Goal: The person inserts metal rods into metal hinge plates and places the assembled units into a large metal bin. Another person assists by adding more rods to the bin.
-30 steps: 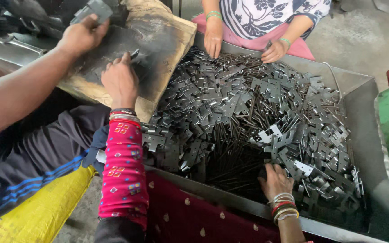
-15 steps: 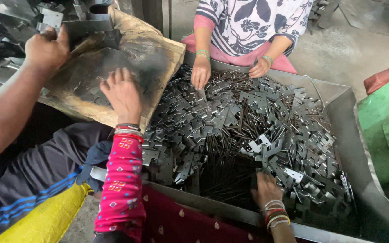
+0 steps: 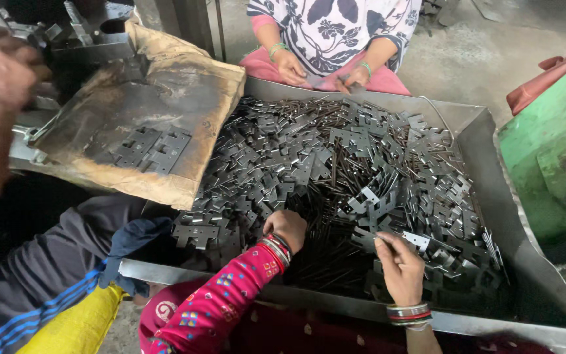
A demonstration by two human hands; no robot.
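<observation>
Below, left hand (image 3: 287,227) curled into dark metal brackets (image 3: 335,164), right hand (image 3: 397,262) pinching one bracket, steel tray (image 3: 525,262) beneath.

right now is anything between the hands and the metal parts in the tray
Nothing visible. The left hand rests directly on the heap of flat metal stampings, and the right hand is already pinching at pieces near the thin rods inside the steel tray.
</observation>
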